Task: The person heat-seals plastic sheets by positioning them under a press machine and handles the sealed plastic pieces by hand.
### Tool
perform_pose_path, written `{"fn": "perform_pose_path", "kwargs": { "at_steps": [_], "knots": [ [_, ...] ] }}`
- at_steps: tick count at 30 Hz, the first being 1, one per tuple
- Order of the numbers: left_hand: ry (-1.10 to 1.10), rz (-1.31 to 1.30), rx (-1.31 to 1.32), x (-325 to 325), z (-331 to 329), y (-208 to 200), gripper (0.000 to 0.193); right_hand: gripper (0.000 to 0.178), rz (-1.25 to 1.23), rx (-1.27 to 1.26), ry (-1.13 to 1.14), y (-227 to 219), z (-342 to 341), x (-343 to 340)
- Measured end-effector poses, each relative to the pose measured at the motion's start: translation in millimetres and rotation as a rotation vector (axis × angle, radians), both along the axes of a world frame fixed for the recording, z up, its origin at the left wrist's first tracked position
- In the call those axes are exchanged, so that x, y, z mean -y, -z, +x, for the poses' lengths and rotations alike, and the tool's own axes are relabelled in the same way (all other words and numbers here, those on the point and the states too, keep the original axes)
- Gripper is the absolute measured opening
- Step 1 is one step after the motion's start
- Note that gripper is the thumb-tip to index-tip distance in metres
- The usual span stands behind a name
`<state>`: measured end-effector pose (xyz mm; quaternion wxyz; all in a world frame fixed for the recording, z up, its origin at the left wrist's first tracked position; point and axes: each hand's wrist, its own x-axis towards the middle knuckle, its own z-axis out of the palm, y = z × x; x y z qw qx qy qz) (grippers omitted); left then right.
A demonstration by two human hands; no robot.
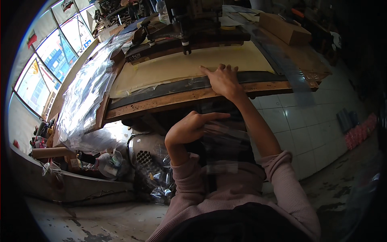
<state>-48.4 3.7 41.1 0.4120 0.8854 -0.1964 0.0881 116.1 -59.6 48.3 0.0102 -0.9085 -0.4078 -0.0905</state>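
Note:
My left hand is in front of my body, below the table edge. Its index finger points right and its other fingers are curled on a clear plastic sheet, which hangs before my torso and is hard to see. My right hand reaches over the front of the table with its fingers apart. It rests at the near edge of a pale yellow board. Beyond the fingers stands a dark machine head above a dark crossbar.
Glossy clear plastic sheets are heaped at the left. A cardboard box lies on the right-hand side of the table. A wooden rail runs along the front edge. Bags and clutter sit below at the left; pink bundles lie on the right floor.

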Motion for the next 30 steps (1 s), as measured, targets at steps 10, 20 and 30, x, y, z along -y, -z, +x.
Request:
{"fn": "perform_pose_path", "kwargs": {
  "at_steps": [10, 20, 30],
  "knots": [
    [-0.002, -0.094, 0.105, -2, 0, 6, 0.064, 0.06, 0.181, -0.049, -0.144, 0, -13, 53],
    [-0.038, -0.216, -0.01, 2, -1, -2, 0.047, 0.08, 0.068, 0.021, -0.098, 18, 2, 34],
    [-0.25, -0.609, 0.034, -1, 31, 23, 0.03, 0.075, -0.044, -0.199, -0.084, -2, 51, -5]
  ]
}}
